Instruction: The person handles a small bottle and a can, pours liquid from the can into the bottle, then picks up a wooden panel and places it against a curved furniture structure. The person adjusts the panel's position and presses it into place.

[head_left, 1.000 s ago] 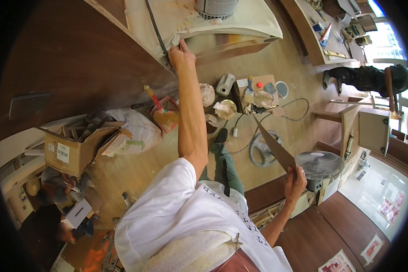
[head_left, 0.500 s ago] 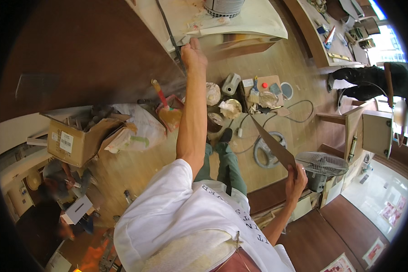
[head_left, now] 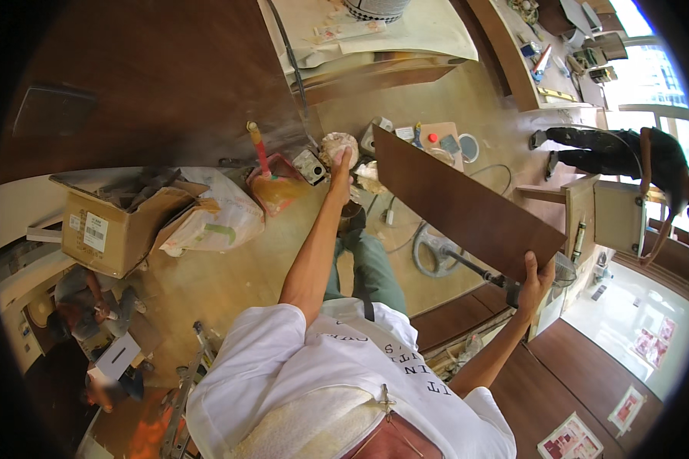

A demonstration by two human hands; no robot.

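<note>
A flat brown rectangular board [head_left: 459, 203] slants across the middle right, one near corner gripped by my right hand [head_left: 536, 281], with the thumb on its face. My left hand [head_left: 340, 172] is in the air left of the board, apart from it. Its fingers look loosely extended, and I see nothing in them. Beyond its fingertips, on the floor, lies a pale crumpled bundle [head_left: 337, 142]. The board covers part of the floor items behind it, including a cardboard piece [head_left: 441, 138] with a red cap on it.
A white-covered worktop [head_left: 436, 34] stands ahead, a large brown panel [head_left: 153, 84] to the left. A red dustpan [head_left: 279, 187], plastic sack [head_left: 230, 218] and carton [head_left: 103, 229] sit left. Right are a grey ring-headed pole tool [head_left: 436, 249], fan [head_left: 564, 269] and a person [head_left: 597, 145]. Others work lower left.
My left hand has left the worktop edge and come back toward me. The board has turned from nearly edge-on to show its broad face, while my right hand has shifted slightly right.
</note>
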